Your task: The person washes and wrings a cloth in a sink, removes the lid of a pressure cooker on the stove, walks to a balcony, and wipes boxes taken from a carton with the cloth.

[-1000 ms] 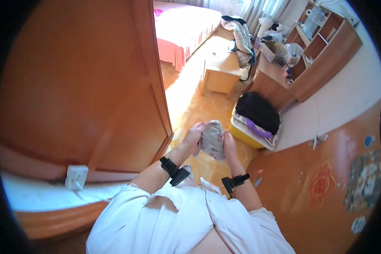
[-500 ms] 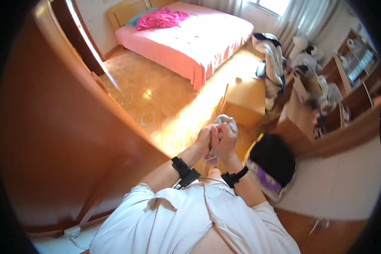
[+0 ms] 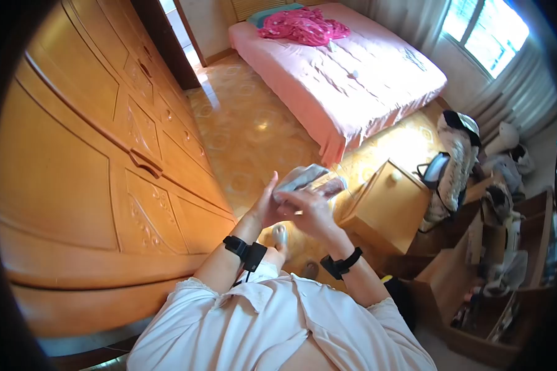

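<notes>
Between my hands is a small bundle of folded grey-white cloth [image 3: 300, 177], with a pinkish-brown part on its right side. Its exact kind is hard to make out. My left hand [image 3: 266, 208] holds the bundle from the left, thumb pointing up along its edge. Across its lower side lies my right hand [image 3: 315, 213], fingers bent over the cloth and slightly blurred. Both wrists wear black straps, the left with a box-shaped device [image 3: 254, 256].
A wooden wardrobe [image 3: 93, 161] lines the left. Ahead stands a bed with a pink sheet [image 3: 353, 93] and a bright pink cloth [image 3: 303, 28]. To the right are a small wooden cabinet [image 3: 393, 201], a padded bundle [image 3: 458, 161] and cluttered shelving [image 3: 439, 284].
My view has swung, bringing the wardrobe front into sight. My hands, earlier clasped tightly around the cloth, have moved left and spread somewhat; more of the bundle shows.
</notes>
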Demonstrator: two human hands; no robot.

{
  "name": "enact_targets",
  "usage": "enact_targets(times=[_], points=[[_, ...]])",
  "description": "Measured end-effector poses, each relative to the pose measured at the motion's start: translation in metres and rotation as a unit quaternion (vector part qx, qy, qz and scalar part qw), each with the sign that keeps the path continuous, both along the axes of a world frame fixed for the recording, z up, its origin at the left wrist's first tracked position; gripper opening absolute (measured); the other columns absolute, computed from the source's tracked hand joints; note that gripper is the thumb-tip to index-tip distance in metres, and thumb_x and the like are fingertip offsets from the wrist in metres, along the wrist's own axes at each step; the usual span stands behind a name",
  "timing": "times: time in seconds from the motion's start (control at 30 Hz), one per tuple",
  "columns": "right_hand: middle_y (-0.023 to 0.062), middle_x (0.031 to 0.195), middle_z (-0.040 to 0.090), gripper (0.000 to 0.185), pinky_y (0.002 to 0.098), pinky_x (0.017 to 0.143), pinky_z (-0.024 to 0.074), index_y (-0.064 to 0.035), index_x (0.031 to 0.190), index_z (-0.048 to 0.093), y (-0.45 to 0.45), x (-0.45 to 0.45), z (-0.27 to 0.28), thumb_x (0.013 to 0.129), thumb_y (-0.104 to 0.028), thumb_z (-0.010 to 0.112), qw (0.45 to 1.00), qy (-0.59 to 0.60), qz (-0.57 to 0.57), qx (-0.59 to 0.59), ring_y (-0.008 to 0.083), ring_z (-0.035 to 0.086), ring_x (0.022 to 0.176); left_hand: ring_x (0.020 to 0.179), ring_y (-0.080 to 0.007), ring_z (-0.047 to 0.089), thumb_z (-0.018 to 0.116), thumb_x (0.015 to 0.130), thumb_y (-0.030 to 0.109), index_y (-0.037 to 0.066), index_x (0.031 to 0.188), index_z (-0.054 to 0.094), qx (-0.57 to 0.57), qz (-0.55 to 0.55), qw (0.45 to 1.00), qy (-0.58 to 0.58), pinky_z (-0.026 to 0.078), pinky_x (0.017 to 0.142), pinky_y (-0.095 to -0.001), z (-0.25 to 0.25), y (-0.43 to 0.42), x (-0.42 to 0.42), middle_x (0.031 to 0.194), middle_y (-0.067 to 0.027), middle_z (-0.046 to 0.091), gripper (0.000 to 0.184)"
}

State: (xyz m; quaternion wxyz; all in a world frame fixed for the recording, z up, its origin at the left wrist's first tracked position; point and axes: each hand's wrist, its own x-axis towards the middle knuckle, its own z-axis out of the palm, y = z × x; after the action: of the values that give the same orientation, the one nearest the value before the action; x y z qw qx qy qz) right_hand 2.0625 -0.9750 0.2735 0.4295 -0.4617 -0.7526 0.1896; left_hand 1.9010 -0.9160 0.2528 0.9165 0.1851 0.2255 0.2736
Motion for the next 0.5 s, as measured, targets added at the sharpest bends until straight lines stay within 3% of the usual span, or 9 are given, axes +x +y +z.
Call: enact_targets(times=[0.1, 0.17, 0.23, 0.3, 0.33, 0.37, 0.43, 0.47, 0.5], points=[[0.0079, 0.093, 0.074, 0.028, 0.0378, 0.082, 0.0532, -0.0136, 0.119, 0.074, 0.065, 0.001, -0.03, 0.091, -0.017, 0.072, 0.999, 0.007, -0.03, -0.037, 0.0247, 0.069, 0.092, 0.104, -0.023, 0.072, 0.047, 0.105, 0.053, 0.007, 0.127, 0.063, 0.01, 0.122, 0.989, 0.085, 0.059, 0.093, -0.0387, -0.015, 0.065, 0.005, 0.119, -0.0114, 0.072, 0.054], [0.0061, 0.089, 0.073, 0.02, 0.038, 0.082, 0.053, -0.0102, 0.109, 0.074, 0.127, 0.016, -0.07, 0.094, -0.023, 0.071, 0.931, 0.25, -0.181, -0.194, 0.0202, 0.069, 0.087, 0.1, -0.022, 0.073, 0.051, 0.105, 0.046, 0.009, 0.123, 0.065, -0.022, 0.15, 0.987, 0.052, 0.059, 0.091, -0.0398, -0.038, 0.116, -0.002, 0.114, -0.0096, 0.074, 0.044], [0.0052, 0.116, 0.069, 0.038, 0.0356, 0.092, 0.0509, -0.0071, 0.127, 0.064, 0.197, 0.038, -0.094, 0.101, -0.035, 0.063, 0.905, 0.308, -0.185, -0.227, 0.0151, 0.064, 0.111, 0.099, -0.0203, 0.073, 0.05, 0.105, 0.043, 0.011, 0.124, 0.065, -0.022, 0.127, 0.992, 0.018, 0.059, 0.091, -0.0395, -0.035, 0.168, -0.002, 0.113, -0.0081, 0.074, 0.04], [0.0054, 0.133, 0.063, 0.05, 0.0356, 0.096, 0.0494, -0.0122, 0.14, 0.055, 0.259, 0.049, -0.099, 0.105, -0.048, 0.05, 0.751, 0.476, -0.047, -0.456, 0.016, 0.06, 0.122, 0.101, -0.0212, 0.072, 0.048, 0.106, 0.043, 0.011, 0.127, 0.064, 0.001, 0.083, 0.996, -0.024, 0.058, 0.094, -0.0394, -0.035, 0.221, -0.001, 0.115, -0.0096, 0.074, 0.042], [0.0053, 0.137, 0.061, 0.057, 0.036, 0.095, 0.0509, -0.0165, 0.143, 0.054, 0.29, 0.039, -0.085, 0.106, -0.057, 0.039, 0.746, 0.455, 0.006, -0.486, 0.018, 0.062, 0.12, 0.101, -0.0216, 0.072, 0.047, 0.106, 0.045, 0.01, 0.129, 0.063, -0.008, 0.073, 0.997, -0.011, 0.058, 0.093, -0.038, -0.028, 0.251, -0.001, 0.117, -0.0108, 0.073, 0.045], [0.0029, 0.131, 0.064, 0.051, 0.0363, 0.093, 0.0528, -0.0146, 0.138, 0.057, 0.318, 0.025, -0.075, 0.105, -0.052, 0.047, 0.74, 0.495, 0.028, -0.454, 0.019, 0.065, 0.114, 0.102, -0.0207, 0.071, 0.051, 0.103, 0.053, 0.01, 0.131, 0.062, 0.014, 0.067, 0.998, 0.009, 0.058, 0.093, -0.0373, -0.047, 0.283, -0.004, 0.119, -0.0101, 0.071, 0.053], [0.0058, 0.123, 0.068, 0.042, 0.036, 0.089, 0.0548, -0.0122, 0.13, 0.061, 0.38, -0.006, -0.082, 0.102, -0.043, 0.058, 0.891, 0.335, -0.037, -0.304, 0.0206, 0.069, 0.104, 0.105, -0.0182, 0.069, 0.057, 0.097, 0.061, 0.015, 0.132, 0.061, 0.014, 0.097, 0.993, 0.071, 0.057, 0.095, -0.0366, -0.057, 0.344, -0.018, 0.12, -0.008, 0.07, 0.058], [0.0112, 0.112, 0.069, 0.034, 0.0362, 0.084, 0.056, -0.0107, 0.122, 0.064, 0.406, -0.017, -0.077, 0.096, -0.033, 0.068, 0.96, 0.107, -0.152, -0.211, 0.0237, 0.071, 0.096, 0.107, -0.0165, 0.068, 0.061, 0.094, 0.064, 0.018, 0.131, 0.062, 0.024, 0.139, 0.987, 0.083, 0.056, 0.097, -0.0362, -0.049, 0.369, -0.022, 0.122, -0.0067, 0.069, 0.06], [0.0125, 0.103, 0.067, 0.031, 0.0382, 0.074, 0.0569, -0.0143, 0.114, 0.066, 0.42, -0.042, -0.04, 0.09, -0.033, 0.073, 0.981, 0.045, -0.157, -0.104, 0.0263, 0.071, 0.086, 0.108, -0.015, 0.066, 0.064, 0.095, 0.058, 0.019, 0.126, 0.065, 0.066, 0.212, 0.971, 0.091, 0.055, 0.095, -0.0355, -0.053, 0.394, -0.026, 0.125, -0.004, 0.067, 0.05]])
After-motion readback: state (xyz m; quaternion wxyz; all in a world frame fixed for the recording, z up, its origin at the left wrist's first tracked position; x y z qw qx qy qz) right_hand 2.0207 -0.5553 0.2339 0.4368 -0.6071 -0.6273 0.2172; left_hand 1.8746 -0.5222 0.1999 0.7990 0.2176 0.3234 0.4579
